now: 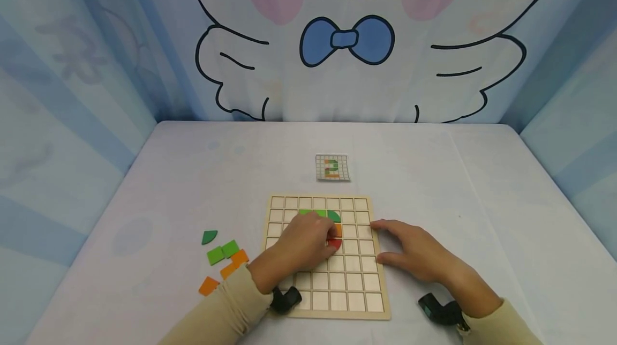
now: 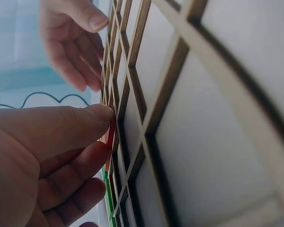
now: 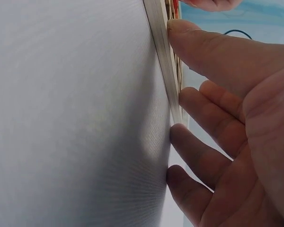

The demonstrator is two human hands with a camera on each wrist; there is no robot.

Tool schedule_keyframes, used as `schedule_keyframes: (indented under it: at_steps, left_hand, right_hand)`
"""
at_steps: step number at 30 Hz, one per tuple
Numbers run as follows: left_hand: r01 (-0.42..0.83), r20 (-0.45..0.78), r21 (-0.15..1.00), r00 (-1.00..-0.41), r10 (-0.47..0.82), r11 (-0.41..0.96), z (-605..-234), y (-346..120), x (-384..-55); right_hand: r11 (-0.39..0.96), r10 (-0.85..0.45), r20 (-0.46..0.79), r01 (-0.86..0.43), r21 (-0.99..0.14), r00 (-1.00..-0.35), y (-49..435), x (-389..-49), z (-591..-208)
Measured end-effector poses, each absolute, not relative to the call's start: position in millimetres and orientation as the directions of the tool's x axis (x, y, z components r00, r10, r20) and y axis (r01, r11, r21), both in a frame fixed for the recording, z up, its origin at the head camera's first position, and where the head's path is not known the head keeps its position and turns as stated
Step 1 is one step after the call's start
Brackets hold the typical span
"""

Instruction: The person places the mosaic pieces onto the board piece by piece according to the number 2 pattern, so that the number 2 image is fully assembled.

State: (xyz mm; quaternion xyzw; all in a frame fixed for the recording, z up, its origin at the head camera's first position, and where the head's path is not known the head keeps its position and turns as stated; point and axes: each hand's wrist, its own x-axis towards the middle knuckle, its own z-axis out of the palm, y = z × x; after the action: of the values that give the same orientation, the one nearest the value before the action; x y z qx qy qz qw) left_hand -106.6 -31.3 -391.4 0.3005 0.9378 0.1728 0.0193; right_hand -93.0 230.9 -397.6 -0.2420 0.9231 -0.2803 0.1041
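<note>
Nearest, black wrist mounts point(image 1: 286, 300) are worn at both wrists, and the near rim of a wooden grid board point(image 1: 337, 314) is seen on the white desk point(image 1: 554, 280). Left of the board, loose orange tiles point(image 1: 239, 255), two light green squares point(image 1: 230, 248) and a dark green quarter point(image 1: 209, 237) are left unplaced; the orange ones are partly crowded by the sleeve. Mid-board, a red piece point(image 1: 335, 243) is pinched between thumb and finger by the left grip point(image 1: 303, 240), at a cell just near of a placed orange tile point(image 1: 339, 230). The right grip point(image 1: 416, 251) is held released, fingers spread, against the right rim, so the board is probably being steadied. Farther on, a green quarter point(image 1: 333, 216) and light green tiles point(image 1: 318, 212) are set in one row. Step in hand judged as seating of the red piece; whether it is fully down cannot be told. Next move: edges to be squared in the cell, piece pressed flat, pinch eased without nudging neighbours. Beyond the board, a pattern card point(image 1: 332, 168) with a 2-like figure is laid; far end is closed off by a printed curtain point(image 1: 356, 93).
</note>
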Motion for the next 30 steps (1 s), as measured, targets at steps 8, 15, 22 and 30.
schedule_keyframes:
  at_steps: [8,15,22,30]
  left_hand:
    - [0.534,0.030,0.346,-0.828,0.560,0.771,-387,-38,-106]
    - [0.501,0.021,0.388,-0.844,0.536,0.774,-379,-51,-103]
    - [0.465,0.038,0.430,-0.866,0.499,0.774,-377,-69,-102]
    - [0.317,-0.046,0.481,-0.922,0.385,0.817,-375,-100,-103]
  right_hand:
    - [0.731,-0.498,-0.072,-0.374,-0.570,-0.864,230,-93,-397]
    - [0.736,-0.491,-0.070,-0.371,-0.566,-0.868,231,-93,-397]
    - [0.734,-0.493,-0.069,-0.372,-0.569,-0.867,231,-93,-398]
    - [0.729,-0.504,-0.067,-0.382,-0.567,-0.861,230,-93,-399]
